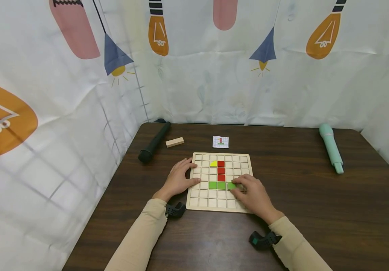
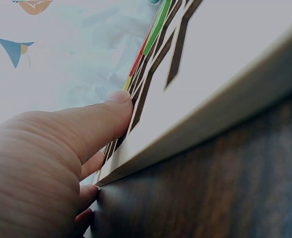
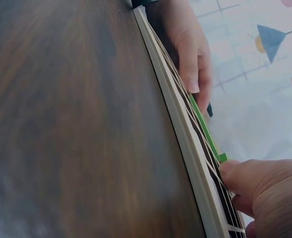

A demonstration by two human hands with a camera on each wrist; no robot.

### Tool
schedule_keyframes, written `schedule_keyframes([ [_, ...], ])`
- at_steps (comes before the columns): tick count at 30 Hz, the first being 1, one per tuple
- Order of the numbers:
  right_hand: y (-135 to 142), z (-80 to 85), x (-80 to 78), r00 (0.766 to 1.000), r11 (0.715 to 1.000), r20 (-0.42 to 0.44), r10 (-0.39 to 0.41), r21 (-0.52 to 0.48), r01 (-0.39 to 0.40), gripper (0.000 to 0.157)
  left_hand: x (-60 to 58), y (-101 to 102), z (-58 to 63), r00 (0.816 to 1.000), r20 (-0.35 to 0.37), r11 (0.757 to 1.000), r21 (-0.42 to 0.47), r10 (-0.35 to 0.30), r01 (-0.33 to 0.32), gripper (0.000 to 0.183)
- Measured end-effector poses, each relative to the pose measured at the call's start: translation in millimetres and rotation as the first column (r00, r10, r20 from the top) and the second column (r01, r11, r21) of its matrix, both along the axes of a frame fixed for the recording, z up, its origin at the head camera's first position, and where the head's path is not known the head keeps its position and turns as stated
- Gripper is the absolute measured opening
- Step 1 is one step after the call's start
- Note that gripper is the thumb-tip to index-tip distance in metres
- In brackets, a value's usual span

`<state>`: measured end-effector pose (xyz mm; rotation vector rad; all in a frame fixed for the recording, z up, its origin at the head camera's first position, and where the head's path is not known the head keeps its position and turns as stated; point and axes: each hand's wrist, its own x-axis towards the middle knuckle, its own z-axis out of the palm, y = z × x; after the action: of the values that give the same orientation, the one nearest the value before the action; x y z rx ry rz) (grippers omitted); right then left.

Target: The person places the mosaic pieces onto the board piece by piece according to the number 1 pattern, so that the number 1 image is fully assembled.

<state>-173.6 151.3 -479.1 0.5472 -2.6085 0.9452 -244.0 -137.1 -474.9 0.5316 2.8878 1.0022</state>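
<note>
A wooden grid board (image 1: 202,203) lies on the table. My left hand (image 1: 177,178) rests at its left edge, fingers spread, and in the left wrist view the thumb (image 2: 111,116) presses on the board's face. My right hand (image 1: 253,194) pinches a green square tile (image 1: 231,186) over the grid, just right of two green tiles (image 1: 216,185) lying side by side. In the right wrist view the held tile (image 3: 223,157) stands slightly proud of the board at the thumb tip. Three red tiles (image 1: 221,170) form a column above the green row, with a yellow triangular piece (image 1: 213,164) left of the top one.
Beyond the board lies a small card (image 1: 221,142) printed with a coloured grid pattern. A wooden block (image 1: 175,142) and a dark cylindrical object (image 1: 155,143) are at the back left. A mint-green cylindrical object (image 1: 331,148) lies at the right. Patterned curtains (image 1: 194,90) enclose the table.
</note>
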Motion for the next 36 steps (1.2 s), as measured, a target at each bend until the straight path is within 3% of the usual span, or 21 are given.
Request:
schedule_keyframes([
  [25,-7.1,2.8,-2.7,1.000,1.000,0.020,0.002,-0.003,-0.002,0.028,1.7,-1.6,3.7,1.000,-0.012,1.000,0.012,0.008,-0.008,0.055],
  [36,-3.9,-2.2,-0.8,1.000,0.995,0.009,-0.005,-0.097,0.006,0.022,4.7,-1.2,4.3,1.000,0.011,1.000,0.025,0.004,-0.004,0.056],
])
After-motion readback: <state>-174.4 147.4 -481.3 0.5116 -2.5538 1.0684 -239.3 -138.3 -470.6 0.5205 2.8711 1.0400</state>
